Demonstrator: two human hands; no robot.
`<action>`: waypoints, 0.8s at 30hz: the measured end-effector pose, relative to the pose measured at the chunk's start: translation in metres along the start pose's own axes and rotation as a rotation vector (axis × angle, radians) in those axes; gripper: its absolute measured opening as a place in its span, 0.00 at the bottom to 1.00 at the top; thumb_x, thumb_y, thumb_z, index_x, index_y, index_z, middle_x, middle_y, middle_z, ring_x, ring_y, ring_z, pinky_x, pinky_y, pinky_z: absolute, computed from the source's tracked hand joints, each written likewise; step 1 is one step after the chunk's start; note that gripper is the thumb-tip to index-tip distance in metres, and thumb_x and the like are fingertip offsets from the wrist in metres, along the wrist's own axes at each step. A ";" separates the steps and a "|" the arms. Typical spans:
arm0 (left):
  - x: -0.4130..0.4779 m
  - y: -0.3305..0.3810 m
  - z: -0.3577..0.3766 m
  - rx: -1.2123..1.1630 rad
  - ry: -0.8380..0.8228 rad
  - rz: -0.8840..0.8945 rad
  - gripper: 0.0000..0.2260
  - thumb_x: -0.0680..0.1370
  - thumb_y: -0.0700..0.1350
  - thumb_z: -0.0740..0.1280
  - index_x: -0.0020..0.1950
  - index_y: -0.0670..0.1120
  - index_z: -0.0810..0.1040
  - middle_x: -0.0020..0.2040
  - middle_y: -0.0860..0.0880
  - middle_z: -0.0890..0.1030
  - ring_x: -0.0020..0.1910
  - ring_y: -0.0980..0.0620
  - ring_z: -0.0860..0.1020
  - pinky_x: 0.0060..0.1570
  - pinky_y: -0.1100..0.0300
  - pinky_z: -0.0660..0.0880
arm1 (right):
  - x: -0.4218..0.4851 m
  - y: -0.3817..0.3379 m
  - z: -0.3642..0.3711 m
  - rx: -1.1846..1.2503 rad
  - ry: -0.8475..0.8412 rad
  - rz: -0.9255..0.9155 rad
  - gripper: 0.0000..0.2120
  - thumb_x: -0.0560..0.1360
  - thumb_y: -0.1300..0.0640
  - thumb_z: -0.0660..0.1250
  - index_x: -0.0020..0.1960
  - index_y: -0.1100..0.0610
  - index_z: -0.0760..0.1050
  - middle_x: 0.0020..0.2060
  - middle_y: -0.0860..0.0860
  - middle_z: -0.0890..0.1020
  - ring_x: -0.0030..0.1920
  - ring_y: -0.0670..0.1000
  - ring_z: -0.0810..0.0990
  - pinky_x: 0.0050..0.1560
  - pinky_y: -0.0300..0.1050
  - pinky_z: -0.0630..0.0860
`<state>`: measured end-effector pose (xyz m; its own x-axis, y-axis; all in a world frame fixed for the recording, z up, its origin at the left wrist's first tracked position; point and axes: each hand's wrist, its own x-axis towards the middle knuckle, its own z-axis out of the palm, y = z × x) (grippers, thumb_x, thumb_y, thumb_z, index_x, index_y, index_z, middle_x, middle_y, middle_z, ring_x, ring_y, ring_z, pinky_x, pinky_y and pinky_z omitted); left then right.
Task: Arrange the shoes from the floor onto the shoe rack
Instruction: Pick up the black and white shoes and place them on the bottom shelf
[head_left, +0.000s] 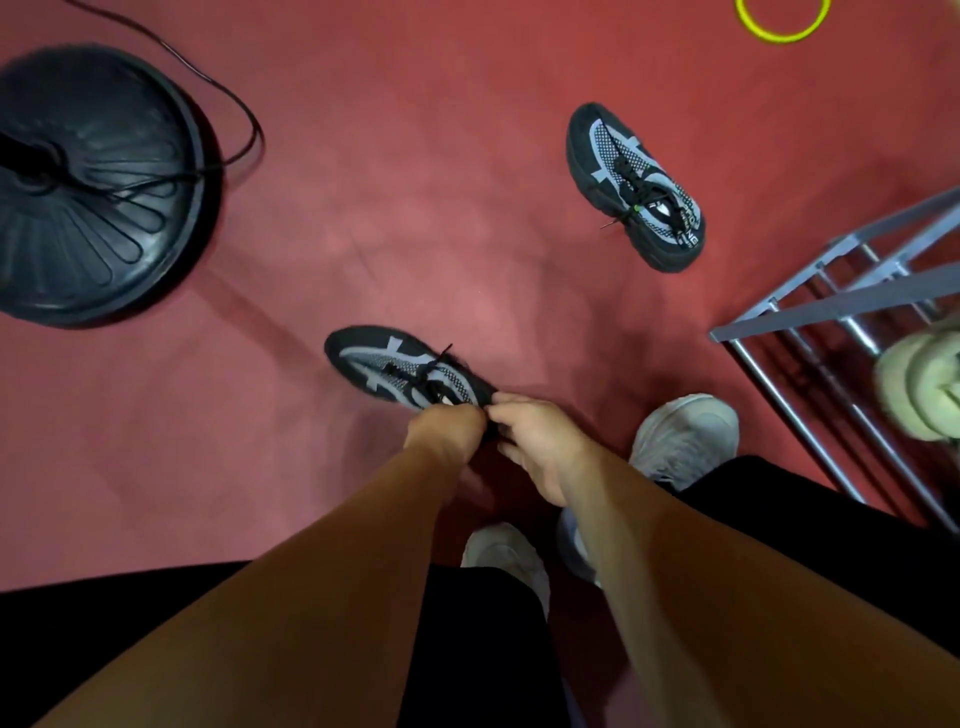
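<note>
A black and grey sneaker (400, 371) lies on the red floor in the middle, toe pointing up-left. My left hand (447, 428) and my right hand (540, 447) both grip it at the heel end, which they hide. Its matching sneaker (636, 184) lies apart on the floor at the upper right. The grey metal shoe rack (831, 306) stands at the right edge, with a pale cream shoe (919, 384) on it.
A black round fan base (98, 182) with a trailing cord sits at the upper left. A yellow-green ring (782, 21) lies at the top right. My own feet in light grey sneakers (685, 431) stand just below my hands.
</note>
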<state>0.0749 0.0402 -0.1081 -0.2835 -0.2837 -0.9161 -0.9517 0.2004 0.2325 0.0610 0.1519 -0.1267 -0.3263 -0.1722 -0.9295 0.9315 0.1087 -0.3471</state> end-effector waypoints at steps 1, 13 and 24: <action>0.000 0.003 0.002 0.052 0.029 0.046 0.19 0.73 0.48 0.65 0.61 0.41 0.81 0.64 0.42 0.81 0.61 0.39 0.79 0.65 0.47 0.75 | -0.001 -0.003 -0.004 -0.015 -0.005 -0.012 0.14 0.81 0.64 0.63 0.66 0.60 0.77 0.55 0.52 0.82 0.53 0.46 0.80 0.70 0.52 0.71; 0.034 0.027 0.010 0.177 0.180 0.226 0.21 0.74 0.45 0.70 0.63 0.44 0.67 0.64 0.41 0.73 0.61 0.39 0.77 0.65 0.48 0.74 | 0.027 -0.070 -0.083 -0.151 0.237 -0.063 0.05 0.80 0.55 0.65 0.46 0.51 0.73 0.36 0.49 0.78 0.34 0.49 0.76 0.35 0.41 0.75; 0.072 0.035 0.016 0.069 0.143 0.064 0.12 0.75 0.44 0.73 0.57 0.42 0.80 0.49 0.43 0.86 0.45 0.44 0.85 0.46 0.51 0.84 | 0.061 -0.158 -0.153 -0.979 0.616 -0.356 0.26 0.77 0.50 0.65 0.75 0.42 0.70 0.83 0.50 0.49 0.77 0.65 0.60 0.77 0.48 0.57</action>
<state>0.0228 0.0416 -0.1706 -0.3622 -0.3980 -0.8429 -0.9222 0.2846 0.2619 -0.1309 0.2740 -0.1478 -0.8097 0.1226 -0.5739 0.3447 0.8908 -0.2960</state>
